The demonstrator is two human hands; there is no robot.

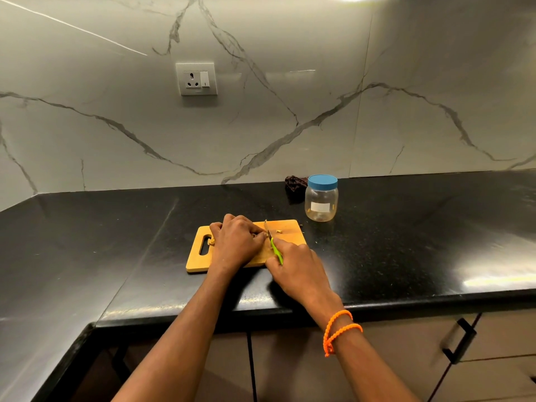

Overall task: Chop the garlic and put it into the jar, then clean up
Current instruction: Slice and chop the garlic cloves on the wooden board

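In the head view, the left hand (236, 242) lies curled on the wooden cutting board (200, 264) and pins a garlic clove (260, 235) under its fingertips. The right hand (295, 268) is clamped around the green handle of a small knife (275, 250), whose blade meets the clove.

The garlic looks small, light and firm, probably a little slippery when cut, so it is best held low with bent fingertips, away from the edge. Some cut pieces (279, 231) lie loose on the board; they seem sticky and easy to scatter.

The board is flat, smooth bamboo with a slot handle. The jar (321, 203) is clear plastic with a blue screw lid (322, 180), closed, standing near the board on the glossy black stone surface (406, 242). A dark crumpled cloth (294, 187) lies just behind it.
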